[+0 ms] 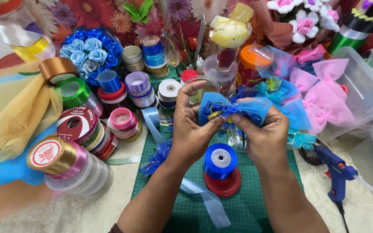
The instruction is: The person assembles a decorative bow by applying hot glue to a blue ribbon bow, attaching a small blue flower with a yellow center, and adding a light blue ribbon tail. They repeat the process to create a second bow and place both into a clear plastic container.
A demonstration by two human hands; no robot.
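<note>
Both my hands hold a light blue mesh bow (pixel 255 108) above a green cutting mat (pixel 242 207). My left hand (pixel 193 129) pinches its left side near the centre. My right hand (pixel 262 136) grips the right side, fingers at the middle knot, where dark blue ribbon (pixel 221 108) and a bit of gold are tied. Just below my hands stands a blue ribbon spool (pixel 220 160) on a red spool (pixel 223 184). A length of pale blue ribbon (pixel 206 200) lies across the mat under my left forearm.
Several ribbon rolls (pixel 80 129) crowd the left side beside gold and blue tulle (pixel 9 116). Blue fabric roses (pixel 90 51) sit behind. Pink bows (pixel 324 92) fill a clear plastic box (pixel 368 92) at right. A blue glue gun (pixel 336 172) lies on the right.
</note>
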